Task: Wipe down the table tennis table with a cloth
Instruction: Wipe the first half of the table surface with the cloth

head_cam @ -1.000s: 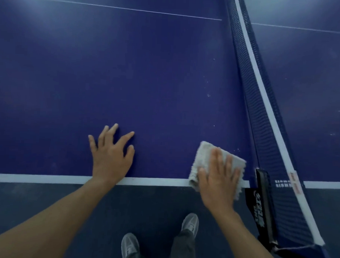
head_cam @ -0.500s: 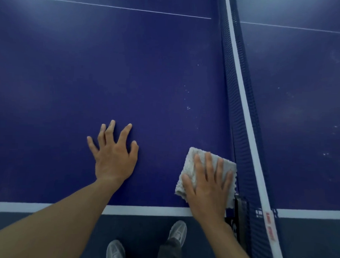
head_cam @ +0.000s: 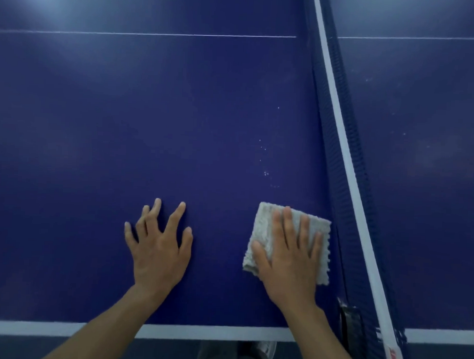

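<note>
Head view: net (head_cam: 336, 145) just beside cloth (head_cam: 263, 228), specks (head_cam: 265, 172) ahead.

- A dark blue table tennis table (head_cam: 152, 122) is edged in white.
- A pale cloth (head_cam: 263, 226) is pressed flat on it under the fingers of the right hand (head_cam: 289, 264).
- White specks (head_cam: 265, 173) are scattered just beyond those fingertips.
- The left hand (head_cam: 159, 253) is laid flat, fingers splayed.

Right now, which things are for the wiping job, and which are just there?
For the job: folded white fluffy cloth; right hand pressing flat on it; dark blue table tennis table; tiny white specks ahead of the cloth.
Just there: dark blue net with white top band; black net clamp; grey shoe; left hand resting on the table.
</note>
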